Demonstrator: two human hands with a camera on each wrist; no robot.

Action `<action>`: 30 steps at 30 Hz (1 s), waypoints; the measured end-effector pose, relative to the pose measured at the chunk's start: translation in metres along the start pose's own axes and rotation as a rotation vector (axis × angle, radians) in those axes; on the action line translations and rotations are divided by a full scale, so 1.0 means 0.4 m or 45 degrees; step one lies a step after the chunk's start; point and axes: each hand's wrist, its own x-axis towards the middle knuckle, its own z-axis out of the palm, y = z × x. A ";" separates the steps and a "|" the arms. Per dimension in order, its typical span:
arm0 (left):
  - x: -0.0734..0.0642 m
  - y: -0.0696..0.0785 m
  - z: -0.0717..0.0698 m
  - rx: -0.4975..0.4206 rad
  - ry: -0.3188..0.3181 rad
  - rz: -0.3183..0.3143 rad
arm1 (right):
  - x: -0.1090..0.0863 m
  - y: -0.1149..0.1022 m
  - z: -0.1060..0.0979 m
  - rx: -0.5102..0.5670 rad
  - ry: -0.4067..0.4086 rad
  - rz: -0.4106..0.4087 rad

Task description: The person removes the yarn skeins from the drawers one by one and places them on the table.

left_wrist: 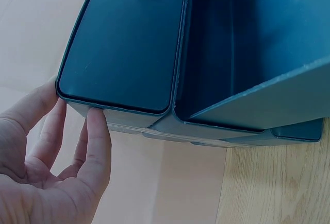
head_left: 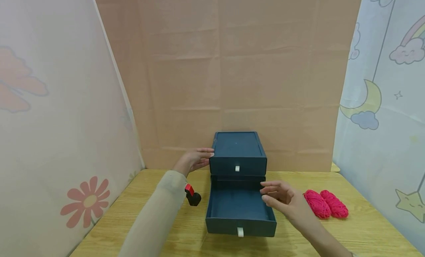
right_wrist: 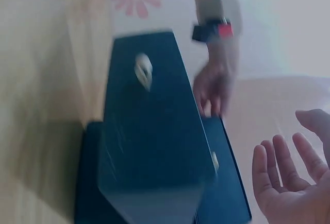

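Observation:
A dark blue two-tier drawer unit [head_left: 238,145] stands at the back of the table. Its upper drawer [head_left: 222,166] is closed, with a small white pull tab on the front. The lower drawer [head_left: 225,227] is pulled far out toward me, and its inside is bare. My left hand [head_left: 196,159] touches the left side of the upper tier; in the left wrist view, fingertips [left_wrist: 96,115] press at its edge. Over the right side of the pulled-out drawer hovers my right hand [head_left: 282,198], fingers loosely bent, holding nothing.
Two bright pink yarn skeins [head_left: 318,204] lie on the wooden table [head_left: 368,231], right of my right hand. A tan sheet [head_left: 282,83] hangs behind the unit, and printed cloth walls [head_left: 49,146] close in both sides. A black and red device [head_left: 193,197] is strapped to the left wrist.

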 end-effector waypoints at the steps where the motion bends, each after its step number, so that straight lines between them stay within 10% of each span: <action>1: -0.001 0.000 0.000 -0.003 0.002 -0.001 | -0.008 -0.001 0.012 0.004 -0.021 -0.001; 13: 0.002 -0.002 0.000 0.015 0.001 0.000 | -0.070 0.052 0.094 0.183 -0.425 0.106; 30: -0.007 -0.007 0.002 0.011 0.044 0.008 | -0.075 0.158 0.129 0.241 -0.594 0.071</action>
